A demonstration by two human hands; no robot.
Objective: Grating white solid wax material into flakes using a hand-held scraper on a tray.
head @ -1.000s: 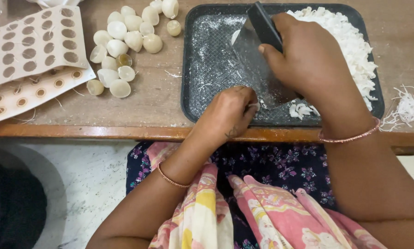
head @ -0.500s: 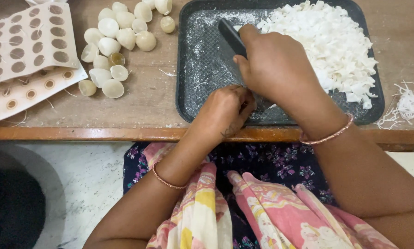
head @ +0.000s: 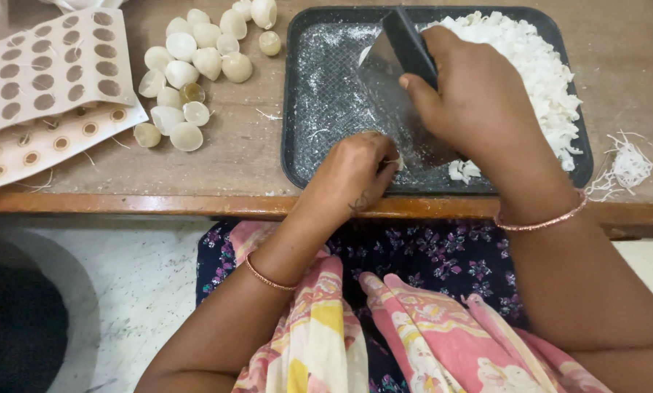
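- We see two hands. The right hand (head: 479, 102) is closed around the black handle of one flat metal scraper blade (head: 392, 80), which stands tilted on its edge inside the tray.
- The left hand (head: 352, 171) is curled at the tray's near rim, fingertips pinched on a small white piece (head: 397, 161); most of that piece is hidden, so we cannot tell its shape.
- We count one thin bangle on each wrist, two in all.
- One dark rectangular tray (head: 319, 94) lies on the counter (head: 224, 160); its left half is dusted with white powder.
- One heap of white chopped flakes (head: 537, 65) fills the tray's right half; the right hand covers part of it.
- We count about sixteen pale rounded pieces (head: 195, 65) clustered left of the tray; the topmost are cut off by the frame edge.
- Two perforated sheets (head: 42, 87) overlap at far left, both cut off.
- Loose white shreds (head: 628, 164) lie right of the tray.
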